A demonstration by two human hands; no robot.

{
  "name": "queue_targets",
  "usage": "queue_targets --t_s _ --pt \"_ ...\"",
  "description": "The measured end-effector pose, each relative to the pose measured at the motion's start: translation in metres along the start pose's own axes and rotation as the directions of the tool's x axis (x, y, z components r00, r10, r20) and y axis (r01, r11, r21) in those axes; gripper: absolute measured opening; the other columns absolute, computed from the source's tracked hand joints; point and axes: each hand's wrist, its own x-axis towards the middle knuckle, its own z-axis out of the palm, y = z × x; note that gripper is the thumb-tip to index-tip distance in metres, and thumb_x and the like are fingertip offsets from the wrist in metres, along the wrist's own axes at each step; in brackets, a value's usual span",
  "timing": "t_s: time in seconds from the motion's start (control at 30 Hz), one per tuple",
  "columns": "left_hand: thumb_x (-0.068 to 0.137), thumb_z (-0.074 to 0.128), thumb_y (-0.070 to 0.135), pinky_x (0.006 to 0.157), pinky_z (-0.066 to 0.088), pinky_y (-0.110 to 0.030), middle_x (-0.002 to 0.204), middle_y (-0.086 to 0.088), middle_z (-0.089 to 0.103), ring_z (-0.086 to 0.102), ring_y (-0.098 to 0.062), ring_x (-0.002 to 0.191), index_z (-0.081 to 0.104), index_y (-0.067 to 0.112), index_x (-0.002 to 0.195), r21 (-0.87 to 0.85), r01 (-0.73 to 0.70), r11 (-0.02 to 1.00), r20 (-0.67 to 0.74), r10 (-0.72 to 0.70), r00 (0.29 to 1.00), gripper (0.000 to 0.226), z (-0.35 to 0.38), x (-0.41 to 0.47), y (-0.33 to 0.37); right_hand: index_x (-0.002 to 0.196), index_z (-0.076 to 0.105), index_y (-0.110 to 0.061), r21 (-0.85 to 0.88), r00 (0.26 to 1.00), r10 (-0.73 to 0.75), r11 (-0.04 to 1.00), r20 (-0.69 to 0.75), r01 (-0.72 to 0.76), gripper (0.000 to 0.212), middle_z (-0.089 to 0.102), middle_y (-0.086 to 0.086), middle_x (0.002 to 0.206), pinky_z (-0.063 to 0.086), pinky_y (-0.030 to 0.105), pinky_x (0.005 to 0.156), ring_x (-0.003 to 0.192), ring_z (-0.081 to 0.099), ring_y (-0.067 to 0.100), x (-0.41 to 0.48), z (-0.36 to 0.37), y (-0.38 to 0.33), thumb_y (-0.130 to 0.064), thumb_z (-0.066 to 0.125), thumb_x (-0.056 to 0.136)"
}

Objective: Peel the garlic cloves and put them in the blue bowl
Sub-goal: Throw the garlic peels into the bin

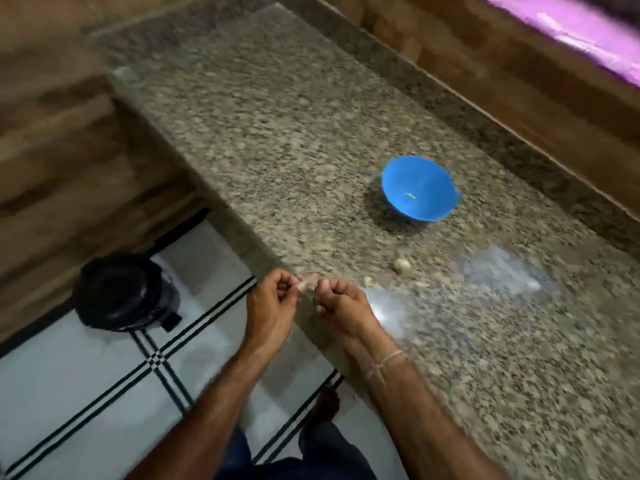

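Note:
A blue bowl (420,188) stands on the granite counter (294,150), with one small pale bit inside it. My left hand (273,299) and my right hand (341,301) are held close together over the counter's front edge, fingers curled. Between their fingertips is something small and pale, a garlic clove (304,285) as far as the blur shows. A loose garlic clove (401,265) lies on the counter beyond my right hand, and a smaller pale piece (367,280) lies nearer to it. The frame is motion-blurred.
A clear plastic bag (498,275) lies on the counter right of my hands. A black bin (121,292) stands on the tiled floor at the left, below the counter edge. Wooden wall panels run behind and left of the counter.

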Motion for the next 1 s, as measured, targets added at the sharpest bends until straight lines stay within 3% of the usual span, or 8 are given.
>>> queue_targets --t_s 0.07,0.17,0.27,0.37,0.63,1.0 --pt "0.094 0.075 0.019 0.069 0.057 -0.029 0.078 0.004 0.071 0.069 -0.013 0.076 0.062 0.025 0.082 -0.015 0.026 1.0 -0.098 -0.028 0.995 0.019 -0.043 0.005 -0.018 0.075 0.062 -0.01 -0.033 0.997 0.032 0.999 0.071 -0.029 0.027 0.05 0.009 0.068 0.043 0.029 0.067 0.064 0.049 0.018 0.009 0.047 0.014 0.003 0.058 0.098" --pt "0.093 0.076 0.016 0.067 0.056 -0.033 0.073 0.004 0.07 0.068 -0.013 0.072 0.061 0.024 0.079 -0.058 0.064 0.996 -0.241 -0.076 0.968 0.022 -0.118 0.011 -0.059 0.085 0.064 -0.008 -0.093 0.988 0.082 0.993 0.128 -0.07 0.023 0.057 0.004 0.067 0.049 0.022 0.057 0.058 0.053 0.012 0.022 0.127 0.039 0.005 0.057 0.101" --pt "0.093 0.075 0.015 0.064 0.048 -0.024 0.073 0.005 0.067 0.064 -0.004 0.069 0.059 0.024 0.077 -0.081 0.106 0.991 -0.333 -0.127 0.934 0.025 -0.201 0.011 -0.106 0.084 0.064 -0.01 -0.152 0.976 0.112 0.985 0.186 -0.084 0.024 0.058 0.0 0.063 0.05 0.018 0.055 0.053 0.054 0.006 0.027 0.214 0.074 -0.002 0.056 0.105" --pt "0.093 0.075 0.016 0.068 0.05 -0.026 0.078 0.002 0.07 0.067 -0.012 0.075 0.064 0.018 0.084 -0.097 0.158 0.983 -0.397 -0.184 0.899 0.015 -0.28 0.008 -0.154 0.081 0.061 -0.011 -0.182 0.964 0.165 0.975 0.209 -0.127 0.028 0.055 0.002 0.064 0.049 0.017 0.055 0.051 0.053 0.006 0.029 0.293 0.12 -0.001 0.052 0.106" --pt "0.097 0.073 0.02 0.068 0.046 -0.016 0.084 0.006 0.07 0.067 -0.009 0.079 0.063 0.023 0.086 -0.14 0.279 0.95 -0.426 -0.312 0.849 0.015 -0.418 0.017 -0.227 0.084 0.065 -0.009 -0.234 0.943 0.277 0.944 0.183 -0.232 0.026 0.058 0.005 0.071 0.052 0.022 0.061 0.064 0.053 0.013 0.033 0.424 0.183 0.003 0.053 0.103" --pt "0.098 0.071 0.023 0.069 0.051 -0.019 0.082 0.005 0.071 0.068 -0.011 0.078 0.063 0.024 0.086 -0.245 0.346 0.906 -0.447 -0.422 0.789 0.014 -0.484 0.088 -0.295 0.088 0.069 -0.009 -0.366 0.917 0.373 0.88 0.139 -0.303 0.019 0.064 0.005 0.071 0.055 0.025 0.066 0.067 0.058 0.015 0.116 0.509 0.241 -0.005 0.059 0.104"
